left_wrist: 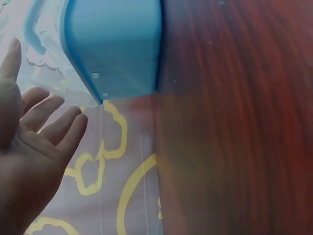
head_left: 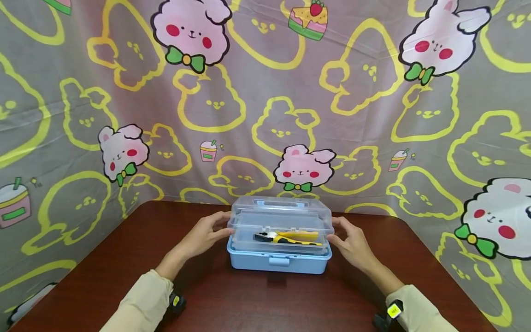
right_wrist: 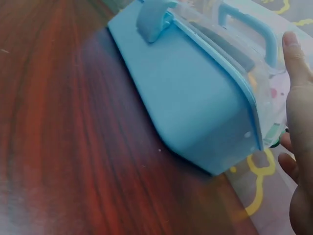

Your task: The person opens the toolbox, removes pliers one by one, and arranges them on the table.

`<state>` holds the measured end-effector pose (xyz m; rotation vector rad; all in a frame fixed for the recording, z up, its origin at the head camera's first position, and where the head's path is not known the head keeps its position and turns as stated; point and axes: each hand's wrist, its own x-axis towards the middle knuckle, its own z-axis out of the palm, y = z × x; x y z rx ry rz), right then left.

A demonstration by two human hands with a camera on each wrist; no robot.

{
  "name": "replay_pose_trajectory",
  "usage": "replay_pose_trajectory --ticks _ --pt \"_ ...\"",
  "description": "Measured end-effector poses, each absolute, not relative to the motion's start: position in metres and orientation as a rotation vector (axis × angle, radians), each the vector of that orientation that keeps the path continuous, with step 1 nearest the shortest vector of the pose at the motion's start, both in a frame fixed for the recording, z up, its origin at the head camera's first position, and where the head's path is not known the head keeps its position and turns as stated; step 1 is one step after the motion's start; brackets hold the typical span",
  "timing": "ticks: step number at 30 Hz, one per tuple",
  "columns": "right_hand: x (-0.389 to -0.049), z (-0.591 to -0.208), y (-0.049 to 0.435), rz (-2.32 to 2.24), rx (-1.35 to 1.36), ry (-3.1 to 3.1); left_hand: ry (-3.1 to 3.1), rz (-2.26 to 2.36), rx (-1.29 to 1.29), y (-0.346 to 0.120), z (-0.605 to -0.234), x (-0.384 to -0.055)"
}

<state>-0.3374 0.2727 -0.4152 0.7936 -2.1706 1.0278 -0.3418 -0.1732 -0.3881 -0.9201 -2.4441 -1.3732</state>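
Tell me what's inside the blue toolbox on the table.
In the toolbox, pliers with yellow and black handles can be seen. Anything beneath them is covered, and the blue walls aren't see-through, so the bottom's contents can't be told.

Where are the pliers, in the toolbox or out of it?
In: the head view shows the pliers inside the toolbox, beyond its front wall.

left hand (head_left: pixel 209 234), right hand (head_left: pixel 352 243) | flanking lid (head_left: pixel 275 220) | pliers (head_left: pixel 286 239) inside toolbox (head_left: pixel 253 263)
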Motion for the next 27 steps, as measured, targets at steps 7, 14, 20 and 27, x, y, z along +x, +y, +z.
replay_pose_trajectory --ticks 7,14,20,27 --pt "-0.342 -0.412 0.271 1.019 0.715 -2.153 -2.43 -1.371 -0.856 -0.171 -0.382 -0.346" --pt "-0.344 -0.413 0.267 1.026 0.654 -2.172 -2.434 -1.338 -0.823 -0.17 -0.378 -0.349" --pt "-0.345 -0.41 0.267 1.02 0.697 -2.127 -2.411 -1.334 -0.815 -0.169 -0.378 -0.349" --pt "-0.345 -0.401 0.265 0.983 0.729 -2.092 -2.368 -1.377 -0.796 -0.168 -0.375 -0.347"
